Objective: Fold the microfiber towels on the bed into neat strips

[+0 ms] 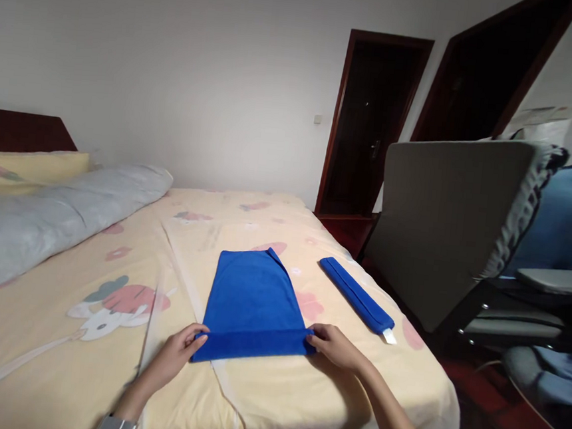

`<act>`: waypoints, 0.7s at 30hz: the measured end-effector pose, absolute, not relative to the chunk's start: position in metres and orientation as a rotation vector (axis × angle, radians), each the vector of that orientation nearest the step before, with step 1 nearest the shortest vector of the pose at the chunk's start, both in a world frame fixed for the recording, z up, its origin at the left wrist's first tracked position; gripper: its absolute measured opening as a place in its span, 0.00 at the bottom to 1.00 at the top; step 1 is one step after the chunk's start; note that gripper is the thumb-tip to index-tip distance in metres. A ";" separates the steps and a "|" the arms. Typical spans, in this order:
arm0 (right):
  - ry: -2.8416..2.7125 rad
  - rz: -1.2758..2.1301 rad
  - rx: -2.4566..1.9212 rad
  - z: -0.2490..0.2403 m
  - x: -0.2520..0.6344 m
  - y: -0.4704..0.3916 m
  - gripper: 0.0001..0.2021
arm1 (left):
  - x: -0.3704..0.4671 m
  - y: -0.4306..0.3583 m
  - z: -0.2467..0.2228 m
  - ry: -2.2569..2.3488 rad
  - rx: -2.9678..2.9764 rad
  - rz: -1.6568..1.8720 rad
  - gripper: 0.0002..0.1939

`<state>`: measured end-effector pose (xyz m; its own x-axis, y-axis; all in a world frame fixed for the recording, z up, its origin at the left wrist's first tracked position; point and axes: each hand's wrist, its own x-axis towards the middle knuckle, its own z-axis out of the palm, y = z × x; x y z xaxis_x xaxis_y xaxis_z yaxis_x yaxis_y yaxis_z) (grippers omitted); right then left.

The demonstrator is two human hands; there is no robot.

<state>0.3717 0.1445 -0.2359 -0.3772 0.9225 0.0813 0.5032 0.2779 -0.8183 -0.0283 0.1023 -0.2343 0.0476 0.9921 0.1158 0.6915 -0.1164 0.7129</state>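
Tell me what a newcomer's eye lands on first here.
First, the vivid blue cloth on the pale patterned bedsheet, its near edge folded over and held at the corners by the left hand and right hand. Then the narrow folded blue bundle to its right, a white tag at its near end.

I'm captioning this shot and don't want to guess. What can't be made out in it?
All in the head view:
Surface beneath the blue cloth's near fold: covered by that fold.
Palm of the right hand: hidden by the back of the hand.
Any print on the white tag: too small.
Underside of the silver wristband: hidden by the wrist.
Full shape of the blue fabric beside the backrest: blurred, cut off by the right edge.
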 end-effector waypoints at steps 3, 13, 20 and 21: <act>-1.945 0.991 -1.301 -0.244 0.370 0.144 0.12 | -0.029 0.104 -0.244 1.728 1.932 0.814 0.20; -2.172 0.334 -1.320 -0.223 0.359 0.131 0.11 | -0.019 0.099 -0.242 1.864 2.630 0.847 0.14; -2.353 0.343 -1.155 -0.239 0.351 0.129 0.24 | -0.002 0.090 -0.248 1.572 2.749 0.576 0.19; -2.347 0.338 -1.178 -0.241 0.351 0.131 0.25 | -0.004 0.091 -0.249 1.575 2.716 0.579 0.19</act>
